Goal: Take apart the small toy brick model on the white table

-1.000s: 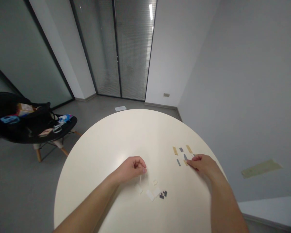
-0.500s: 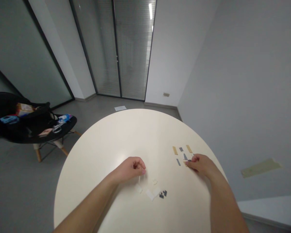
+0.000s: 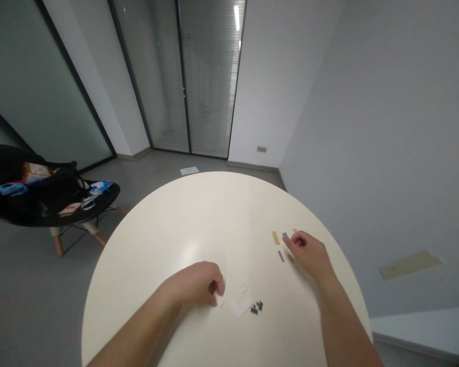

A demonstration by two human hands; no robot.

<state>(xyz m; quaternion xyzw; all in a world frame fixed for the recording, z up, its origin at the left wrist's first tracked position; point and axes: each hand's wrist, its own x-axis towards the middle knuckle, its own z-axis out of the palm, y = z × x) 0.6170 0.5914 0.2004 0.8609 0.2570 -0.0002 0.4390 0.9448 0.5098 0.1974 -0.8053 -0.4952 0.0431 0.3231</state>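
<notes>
My left hand (image 3: 199,283) is low over the table, fingers curled down and thumb tucked close, beside a small white piece (image 3: 221,304). Whether it grips that piece is hidden. To its right lie flat white pieces (image 3: 236,309), a thin cream piece (image 3: 244,288) and several small dark grey pieces (image 3: 257,307). Over a group of small flat pieces on the right, my right hand (image 3: 309,255) has thumb and forefinger together; anything between them is too small to make out. Near it are a tan piece (image 3: 276,237) and a grey strip (image 3: 281,256). The hand covers other pieces.
The round cream table (image 3: 222,204) stands close to a white wall (image 3: 398,168) on the right. At the left, a black chair (image 3: 53,214) carries a bag and loose items. Behind are glass doors (image 3: 206,81), with a white sheet (image 3: 189,171) on the floor.
My left hand has moved down towards the white piece near me. My right hand has shifted away from me and slightly left, over the grey and tan pieces.
</notes>
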